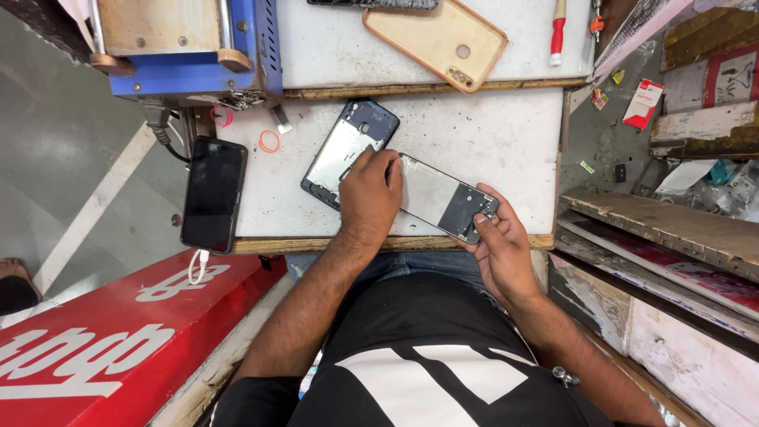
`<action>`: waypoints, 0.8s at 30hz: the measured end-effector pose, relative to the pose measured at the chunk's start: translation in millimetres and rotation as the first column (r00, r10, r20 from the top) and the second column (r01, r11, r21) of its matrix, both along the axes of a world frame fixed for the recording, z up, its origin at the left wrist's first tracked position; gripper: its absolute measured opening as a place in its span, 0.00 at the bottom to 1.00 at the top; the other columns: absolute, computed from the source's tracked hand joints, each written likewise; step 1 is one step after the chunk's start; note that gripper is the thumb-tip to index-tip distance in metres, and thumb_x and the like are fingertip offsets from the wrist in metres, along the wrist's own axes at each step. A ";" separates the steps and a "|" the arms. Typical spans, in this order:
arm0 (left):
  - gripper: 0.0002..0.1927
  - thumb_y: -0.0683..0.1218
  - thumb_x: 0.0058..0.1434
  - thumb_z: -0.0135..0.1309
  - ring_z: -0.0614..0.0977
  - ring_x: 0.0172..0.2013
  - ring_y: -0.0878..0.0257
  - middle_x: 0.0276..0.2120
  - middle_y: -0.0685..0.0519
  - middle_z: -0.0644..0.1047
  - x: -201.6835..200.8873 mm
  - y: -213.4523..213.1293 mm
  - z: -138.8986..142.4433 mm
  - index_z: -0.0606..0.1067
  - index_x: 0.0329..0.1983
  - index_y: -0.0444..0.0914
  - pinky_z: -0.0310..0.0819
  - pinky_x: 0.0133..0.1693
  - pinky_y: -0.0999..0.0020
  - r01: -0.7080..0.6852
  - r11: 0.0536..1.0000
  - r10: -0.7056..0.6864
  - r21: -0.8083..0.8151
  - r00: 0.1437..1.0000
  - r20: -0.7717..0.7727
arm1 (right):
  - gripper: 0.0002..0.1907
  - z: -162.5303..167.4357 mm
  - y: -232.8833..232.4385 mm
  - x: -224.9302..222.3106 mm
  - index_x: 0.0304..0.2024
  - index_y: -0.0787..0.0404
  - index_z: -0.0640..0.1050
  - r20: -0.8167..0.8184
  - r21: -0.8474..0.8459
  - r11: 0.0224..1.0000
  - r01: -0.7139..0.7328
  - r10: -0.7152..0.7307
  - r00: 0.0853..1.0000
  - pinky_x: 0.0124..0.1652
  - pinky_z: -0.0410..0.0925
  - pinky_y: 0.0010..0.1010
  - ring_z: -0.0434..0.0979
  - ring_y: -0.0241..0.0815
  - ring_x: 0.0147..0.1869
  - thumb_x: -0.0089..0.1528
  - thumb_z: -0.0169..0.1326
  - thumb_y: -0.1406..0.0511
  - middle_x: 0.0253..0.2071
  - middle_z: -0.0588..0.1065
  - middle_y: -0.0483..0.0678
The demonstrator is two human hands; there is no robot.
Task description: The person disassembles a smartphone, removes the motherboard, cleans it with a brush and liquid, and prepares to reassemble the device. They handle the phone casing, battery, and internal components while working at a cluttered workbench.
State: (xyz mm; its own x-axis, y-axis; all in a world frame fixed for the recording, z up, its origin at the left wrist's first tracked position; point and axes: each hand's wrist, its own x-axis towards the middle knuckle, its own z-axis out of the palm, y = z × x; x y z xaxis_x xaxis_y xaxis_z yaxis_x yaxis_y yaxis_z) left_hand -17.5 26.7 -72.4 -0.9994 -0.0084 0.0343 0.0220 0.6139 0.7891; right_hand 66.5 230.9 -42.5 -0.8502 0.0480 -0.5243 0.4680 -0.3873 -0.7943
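matt metal phone frame [443,198], scuffed white tabletop [490,134].

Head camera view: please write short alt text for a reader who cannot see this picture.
Seen from above, a person's left hand presses on an opened phone frame that the right hand grips at its end, on a white worktable. A dark blue back cover lies beside it.

Top: black short-sleeved shirt with bold white block shapes across the front
Arms: bare from the sleeves down
Legs: blue denim, a strip showing just past the shirt's edge
Left hand [368,198]: bare, no ring or watch
Right hand [500,255]: bare, no ring or watch
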 end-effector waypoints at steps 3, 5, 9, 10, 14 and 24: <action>0.07 0.42 0.66 0.58 0.85 0.31 0.56 0.36 0.46 0.80 -5.1 4.7 -2.3 0.79 0.44 0.33 0.83 0.33 0.66 -0.006 1.000 0.006 -0.005 1.000 -0.027 | 0.25 -2.4 5.5 -5.7 0.71 0.65 0.60 0.017 0.007 1.000 -0.010 0.010 1.000 0.54 0.77 0.37 0.79 0.41 0.57 0.71 0.41 0.70 0.60 0.73 0.53; 0.07 0.42 0.66 0.58 0.85 0.31 0.56 0.35 0.47 0.80 -6.0 6.1 -2.6 0.79 0.44 0.33 0.83 0.32 0.66 -0.006 1.000 0.006 -0.003 1.000 -0.020 | 0.25 -2.5 5.7 -5.1 0.71 0.65 0.60 0.025 0.009 1.000 -0.006 0.006 1.000 0.53 0.77 0.37 0.79 0.41 0.57 0.71 0.41 0.70 0.60 0.72 0.54; 0.07 0.42 0.66 0.58 0.85 0.30 0.58 0.35 0.47 0.79 -9.8 7.4 -5.2 0.79 0.44 0.32 0.83 0.31 0.67 -0.006 1.000 0.006 -0.013 1.000 -0.011 | 0.25 -3.3 7.5 -9.8 0.71 0.66 0.60 0.023 0.006 1.000 -0.012 0.012 1.000 0.54 0.77 0.37 0.79 0.41 0.57 0.71 0.41 0.70 0.59 0.72 0.55; 0.08 0.42 0.66 0.58 0.85 0.30 0.58 0.35 0.47 0.79 -10.8 7.5 -6.6 0.79 0.45 0.32 0.83 0.30 0.68 -0.007 1.000 0.007 -0.018 1.000 -0.013 | 0.25 -3.7 8.0 -10.3 0.71 0.66 0.60 0.027 0.017 1.000 -0.021 0.021 0.999 0.53 0.77 0.36 0.79 0.41 0.56 0.71 0.41 0.70 0.59 0.73 0.55; 0.08 0.42 0.67 0.56 0.85 0.27 0.60 0.36 0.47 0.79 -13.4 13.6 -9.7 0.79 0.45 0.33 0.82 0.26 0.70 0.009 0.998 -0.007 -0.068 1.000 0.027 | 0.25 -4.0 8.3 -13.4 0.71 0.67 0.60 0.030 0.037 0.999 -0.034 0.033 0.999 0.53 0.78 0.36 0.79 0.41 0.56 0.70 0.41 0.71 0.58 0.73 0.56; 0.04 0.43 0.67 0.56 0.82 0.23 0.61 0.33 0.49 0.80 -4.6 33.9 -14.2 0.79 0.39 0.37 0.78 0.21 0.69 0.062 0.987 -0.063 -0.150 0.998 -0.005 | 0.26 -7.3 7.5 -9.9 0.72 0.67 0.60 0.027 0.015 1.000 -0.015 0.015 1.000 0.52 0.78 0.33 0.80 0.37 0.52 0.70 0.42 0.72 0.56 0.75 0.54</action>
